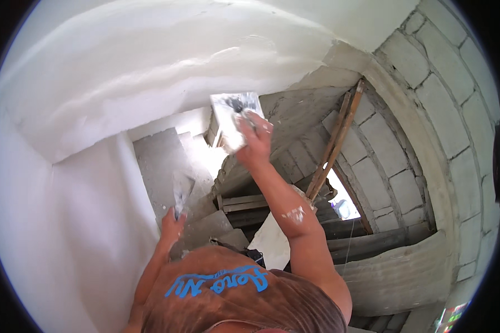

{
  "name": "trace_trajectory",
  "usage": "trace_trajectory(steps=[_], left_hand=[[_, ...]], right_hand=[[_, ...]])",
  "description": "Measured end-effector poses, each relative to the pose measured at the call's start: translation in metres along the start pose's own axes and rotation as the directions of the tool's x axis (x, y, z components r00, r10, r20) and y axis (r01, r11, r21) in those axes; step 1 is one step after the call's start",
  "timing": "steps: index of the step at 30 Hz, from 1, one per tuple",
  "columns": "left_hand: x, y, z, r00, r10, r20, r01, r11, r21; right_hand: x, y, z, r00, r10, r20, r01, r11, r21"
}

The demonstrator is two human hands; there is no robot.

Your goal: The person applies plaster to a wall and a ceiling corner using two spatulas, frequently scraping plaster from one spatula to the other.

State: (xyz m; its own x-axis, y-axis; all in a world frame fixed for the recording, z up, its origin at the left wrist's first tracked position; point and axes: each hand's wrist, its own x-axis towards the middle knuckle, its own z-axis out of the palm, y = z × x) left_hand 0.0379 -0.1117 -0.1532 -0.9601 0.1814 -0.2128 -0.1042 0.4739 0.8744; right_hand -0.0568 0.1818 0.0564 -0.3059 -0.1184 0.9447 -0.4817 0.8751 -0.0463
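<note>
My right hand is closed round a rectangular plastering trowel smeared with white plaster, raised in front of me. The trowel's upper edge is at the lower edge of a wet-looking white plastered surface; whether they touch I cannot tell. Lower and to the left, my left hand grips the handle of a small pointed trowel, its blade pointing up and blurred. White plaster spots my right forearm.
Grey concrete steps descend below my left hand. On the right rises a wall of pale blocks, with wooden boards leaning across an opening. A smooth white wall borders the left side.
</note>
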Motion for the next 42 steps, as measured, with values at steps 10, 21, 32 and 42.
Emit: trace_trajectory(steps=[10, 21, 32, 42], left_hand=[[0.008, 0.145, -0.069, 0.917, 0.002, 0.400, 0.271, 0.732, -0.625], [-0.012, 0.150, -0.084, 0.821, 0.138, 0.555, 0.323, 0.688, -0.650], [0.006, 0.154, -0.069, 0.622, 0.780, -0.077, -0.700, 0.597, 0.392], [0.014, 0.092, -0.071, 0.841, 0.438, -0.319, -0.293, 0.863, 0.411]], right_hand=[[-0.027, -0.055, -0.071, 0.775, 0.456, 0.437, -0.630, 0.503, 0.592], [-0.065, -0.026, -0.071, 0.755, 0.155, 0.637, -0.452, 0.827, 0.334], [-0.078, -0.054, -0.042, 0.225, 0.435, 0.872, -0.526, -0.699, 0.484], [0.077, -0.060, -0.054, 0.992, 0.074, -0.103, -0.034, 0.939, 0.341]])
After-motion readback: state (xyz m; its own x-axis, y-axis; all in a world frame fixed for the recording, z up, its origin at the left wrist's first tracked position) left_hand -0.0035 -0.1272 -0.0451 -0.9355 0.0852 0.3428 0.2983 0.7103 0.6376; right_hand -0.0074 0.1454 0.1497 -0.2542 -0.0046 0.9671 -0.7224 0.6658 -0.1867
